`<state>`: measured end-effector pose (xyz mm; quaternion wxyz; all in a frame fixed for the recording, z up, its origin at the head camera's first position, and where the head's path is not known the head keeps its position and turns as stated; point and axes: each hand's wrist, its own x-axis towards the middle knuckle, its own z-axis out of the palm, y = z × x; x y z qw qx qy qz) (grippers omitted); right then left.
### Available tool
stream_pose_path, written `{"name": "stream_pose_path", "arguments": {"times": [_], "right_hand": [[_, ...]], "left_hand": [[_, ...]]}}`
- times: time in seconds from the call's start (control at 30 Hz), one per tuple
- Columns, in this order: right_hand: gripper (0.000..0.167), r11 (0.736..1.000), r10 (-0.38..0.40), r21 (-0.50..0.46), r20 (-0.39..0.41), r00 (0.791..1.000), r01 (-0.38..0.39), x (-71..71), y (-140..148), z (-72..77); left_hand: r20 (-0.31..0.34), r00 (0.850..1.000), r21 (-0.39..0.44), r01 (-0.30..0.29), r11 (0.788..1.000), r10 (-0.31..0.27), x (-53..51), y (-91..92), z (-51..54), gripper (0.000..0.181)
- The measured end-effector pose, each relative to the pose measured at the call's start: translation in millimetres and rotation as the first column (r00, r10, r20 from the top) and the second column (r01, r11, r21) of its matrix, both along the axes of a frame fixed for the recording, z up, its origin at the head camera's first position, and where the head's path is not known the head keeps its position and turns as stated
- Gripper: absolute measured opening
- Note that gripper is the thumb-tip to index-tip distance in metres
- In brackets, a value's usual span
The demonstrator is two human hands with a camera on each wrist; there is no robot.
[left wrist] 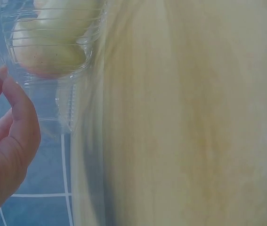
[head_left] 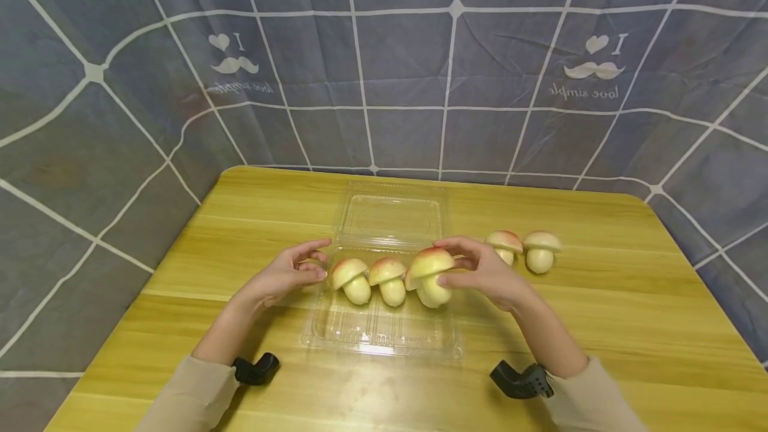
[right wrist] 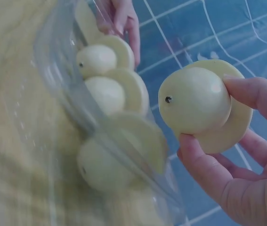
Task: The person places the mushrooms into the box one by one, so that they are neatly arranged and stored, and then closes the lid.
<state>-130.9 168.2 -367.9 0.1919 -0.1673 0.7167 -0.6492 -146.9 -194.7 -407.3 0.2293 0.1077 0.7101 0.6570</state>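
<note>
Table (head_left: 606, 312) bore box (head_left: 384, 329), two mushrooms (head_left: 389, 280) inside. Right hand (head_left: 485, 273) gripped third mushroom (head_left: 431, 279), apparently loading; lowering seemed due. Left hand (head_left: 282, 279) curved loosely alongside.

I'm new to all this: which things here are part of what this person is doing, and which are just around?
Part of the job, it seems:
- open clear container
- two mushrooms inside it
- held mushroom, in the right hand
- two loose mushrooms, probably

Just around:
- patterned curtain
- black wrist devices, worn but not handled
</note>
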Motion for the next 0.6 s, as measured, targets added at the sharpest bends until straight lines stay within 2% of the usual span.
{"name": "stream_pose_path", "arguments": {"times": [0.37,0.6], "right_hand": [[0.059,0.999,0.05,0.022,-0.008,0.999,-0.05,4.7,-30,-3.1],[0.06,0.997,0.074,-0.002,-0.006,0.997,-0.074,4.9,-40,-2.9]], "left_hand": [[-0.002,1.0,-0.014,0.005,1.0,-0.005,0.7,-0.3,1.4,0.071],[-0.011,1.0,-0.016,0.004,1.0,-0.004,0.4,-0.8,0.8,0.071]]}}
